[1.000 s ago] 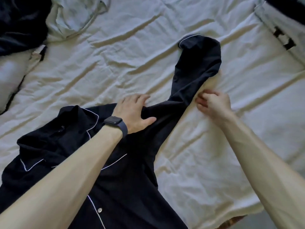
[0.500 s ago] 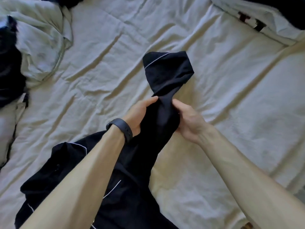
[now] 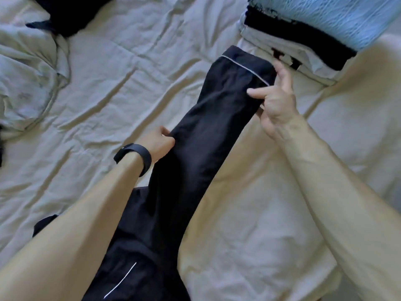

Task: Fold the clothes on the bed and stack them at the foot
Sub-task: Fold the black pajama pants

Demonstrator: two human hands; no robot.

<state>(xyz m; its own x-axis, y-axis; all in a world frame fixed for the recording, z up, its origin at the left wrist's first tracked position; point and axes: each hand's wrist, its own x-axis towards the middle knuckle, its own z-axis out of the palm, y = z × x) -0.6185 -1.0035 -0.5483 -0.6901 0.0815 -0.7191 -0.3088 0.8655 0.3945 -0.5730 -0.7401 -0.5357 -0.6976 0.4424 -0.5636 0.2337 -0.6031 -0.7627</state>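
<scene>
Your two hands are both on the sleeve (image 3: 208, 131) of a dark navy pajama shirt (image 3: 138, 257) with thin white piping. The shirt's body lies bunched on the cream bed sheet (image 3: 130, 72) close to you, partly under your left forearm. The sleeve runs from it diagonally up and to the right, pulled fairly straight and smooth. Your left hand (image 3: 158, 143), with a black wristband (image 3: 135, 156) on the wrist, grips the sleeve's left edge about midway along. The thumb is curled over the cloth, and the fingers are hidden under it. Your right hand (image 3: 275, 101) pinches the sleeve's right edge just below the piped cuff (image 3: 243, 61). One digit lies flat across the top of the fabric, and another reaches up along the cuff's end. The rest of that hand is tucked behind the edge, so you cannot tell how those fingers lie. The cuff end sits just beside a stack of folded clothes at the upper right. That stack has a white garment with a dark print (image 3: 303, 61) at the bottom, a black layer (image 3: 293, 33) above it and a light blue piece (image 3: 336, 16) on top. Well apart from the sleeve, at the upper left, a pale crumpled garment (image 3: 28, 79) lies unfolded on the sheet. A dark garment (image 3: 65, 11) lies heaped at the top edge, touching it.
</scene>
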